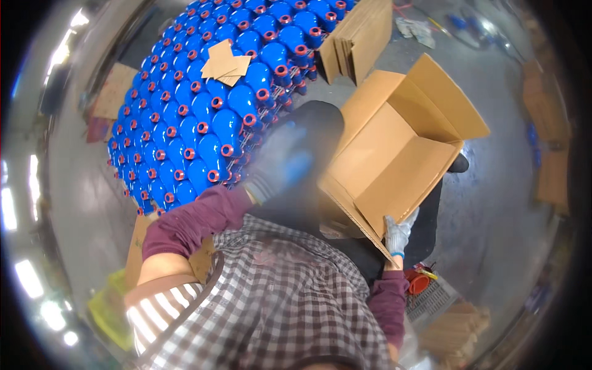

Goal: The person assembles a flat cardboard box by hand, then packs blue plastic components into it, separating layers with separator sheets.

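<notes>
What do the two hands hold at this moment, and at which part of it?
The right hand, in a grey glove, grips the open cardboard box at its lower edge. The left hand is blurred; it lies near the box's left side, but a grip cannot be told.

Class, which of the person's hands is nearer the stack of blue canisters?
Left. The left hand is raised beside the blue canisters; the right hand grips the cardboard box, farther away.

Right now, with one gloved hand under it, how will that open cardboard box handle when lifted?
The cardboard box probably feels light, since it looks empty. Its loose flaps may swing. Held by the right hand at one corner, it could twist or sag.
</notes>
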Demonstrator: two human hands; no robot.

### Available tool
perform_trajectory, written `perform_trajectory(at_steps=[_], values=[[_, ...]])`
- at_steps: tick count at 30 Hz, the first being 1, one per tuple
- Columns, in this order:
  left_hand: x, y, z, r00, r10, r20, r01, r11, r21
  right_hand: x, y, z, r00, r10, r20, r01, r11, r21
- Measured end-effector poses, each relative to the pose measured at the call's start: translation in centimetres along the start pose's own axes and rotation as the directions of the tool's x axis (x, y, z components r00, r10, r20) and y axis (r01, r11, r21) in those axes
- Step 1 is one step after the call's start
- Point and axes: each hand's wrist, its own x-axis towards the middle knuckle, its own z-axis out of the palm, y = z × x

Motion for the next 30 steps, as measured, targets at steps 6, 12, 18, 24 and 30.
perform_trajectory(at_steps=[6,12,18,24,30], values=[[1.7,-2.7,-4.6,0.997,0.007,-0.082,0.005,0.990,0.143,0.2,-3.2,-4.8,0.952,0.050,0.303,-0.233,0.760,0.606],[4.6,-10.2,-5.8,0.872,-0.444,0.205,0.221,0.732,0.645,1.4,-8.0,-7.8,0.993,-0.069,0.097,0.020,0.899,0.437],[4.2,-11.7,-6.5,0.969,-0.236,0.076,0.219,0.959,0.182,0.9,-18.0,-6.6,0.951,-0.245,0.188,0.135,0.877,0.462],[2.2,-7.1,-12.7,0.899,-0.388,0.203,0.359,0.388,-0.849,-1.1,-27.4,-2.5,0.542,-0.570,0.618,0.214,0.804,0.554],[2.7,0.9,-9.7,0.974,-0.213,-0.072,0.060,0.556,-0.829,-1.9,-28.1,2.3,0.490,-0.682,0.543,0.133,0.674,0.726]])
